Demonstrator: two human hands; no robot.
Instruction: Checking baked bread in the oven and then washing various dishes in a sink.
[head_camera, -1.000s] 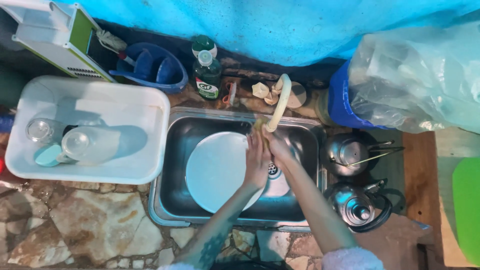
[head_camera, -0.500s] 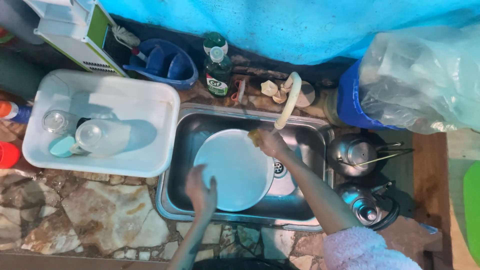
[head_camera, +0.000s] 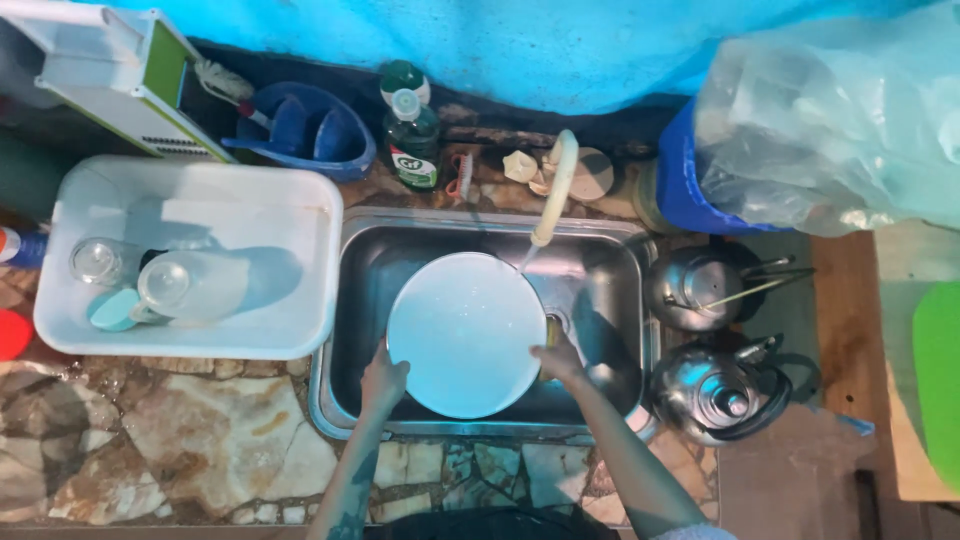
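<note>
The left hand (head_camera: 383, 378) grips the lower left rim of a round white plate (head_camera: 465, 332), and the right hand (head_camera: 557, 357) grips the right rim, with something yellow, maybe a sponge (head_camera: 551, 329), pressed against the plate. The plate is held inside the steel sink (head_camera: 600, 262), under the pale tap (head_camera: 556, 187). Behind the sink stands a green bottle of dish soap (head_camera: 411, 140). To the left, a white tub (head_camera: 275, 215) on the stone bench (head_camera: 180, 445) holds clear glasses (head_camera: 165, 283). To the right of the sink stand two metal kettles (head_camera: 722, 392).
</note>
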